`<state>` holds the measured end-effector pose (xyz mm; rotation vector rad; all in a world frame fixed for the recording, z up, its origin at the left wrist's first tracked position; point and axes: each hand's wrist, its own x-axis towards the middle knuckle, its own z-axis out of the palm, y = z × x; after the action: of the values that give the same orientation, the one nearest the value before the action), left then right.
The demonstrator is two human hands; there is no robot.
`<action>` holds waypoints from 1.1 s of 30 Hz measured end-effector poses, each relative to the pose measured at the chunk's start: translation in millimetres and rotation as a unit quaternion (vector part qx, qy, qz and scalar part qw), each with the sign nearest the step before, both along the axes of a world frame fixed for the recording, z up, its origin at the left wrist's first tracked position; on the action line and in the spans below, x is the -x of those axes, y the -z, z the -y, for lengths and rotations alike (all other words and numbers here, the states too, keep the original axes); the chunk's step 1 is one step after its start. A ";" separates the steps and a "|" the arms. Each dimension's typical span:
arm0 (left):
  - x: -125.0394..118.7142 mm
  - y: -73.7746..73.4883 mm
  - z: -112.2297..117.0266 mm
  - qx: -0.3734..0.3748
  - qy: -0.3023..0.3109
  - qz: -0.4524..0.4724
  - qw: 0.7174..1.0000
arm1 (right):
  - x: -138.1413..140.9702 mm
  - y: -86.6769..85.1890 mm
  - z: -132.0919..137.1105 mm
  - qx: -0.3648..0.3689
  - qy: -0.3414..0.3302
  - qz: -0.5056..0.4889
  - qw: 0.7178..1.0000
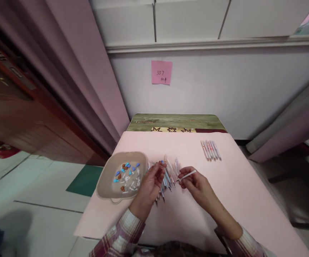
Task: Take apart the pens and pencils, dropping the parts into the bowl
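My left hand (pixel 153 181) is closed in a pinch above the pens, with a small blue piece (pixel 162 162) at its fingertips. Between the fingers of my right hand (pixel 194 182) is a slim white pen refill (pixel 188 175), slanting down to a dark tip on the left. Loose pen parts and pens (pixel 167 179) lie under and between both hands, some hidden by the left one. Left of them stands a beige basin (pixel 106 171), holding blue and brown small pieces (pixel 128 166) and short white tubes (pixel 135 182).
A row of several assembled pens (pixel 211 150) lies at the right on the pink table cover (pixel 240 189). Behind the table, a pink note (pixel 161 72) is stuck to the wall. A purple curtain (pixel 95 78) hangs at the left, near a wooden door (pixel 36 110).
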<state>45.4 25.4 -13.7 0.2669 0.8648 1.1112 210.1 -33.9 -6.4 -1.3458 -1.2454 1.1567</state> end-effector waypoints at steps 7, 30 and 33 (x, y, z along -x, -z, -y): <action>-3.4 4.5 -3.1 0.007 -0.007 0.071 0.997 | 3.6 2.7 2.2 0.021 0.022 0.061 0.998; -24.0 12.5 23.1 0.006 0.051 0.046 0.998 | 8.8 -5.8 5.1 -0.156 0.140 0.472 0.856; -29.2 16.3 29.9 0.011 0.071 0.065 0.995 | 14.9 -4.6 6.6 -0.165 0.147 0.476 0.851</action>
<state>74.5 -4.4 -30.1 0.2304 0.7303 0.9745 195.2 -40.5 -1.7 -1.8129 -1.7175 -0.0322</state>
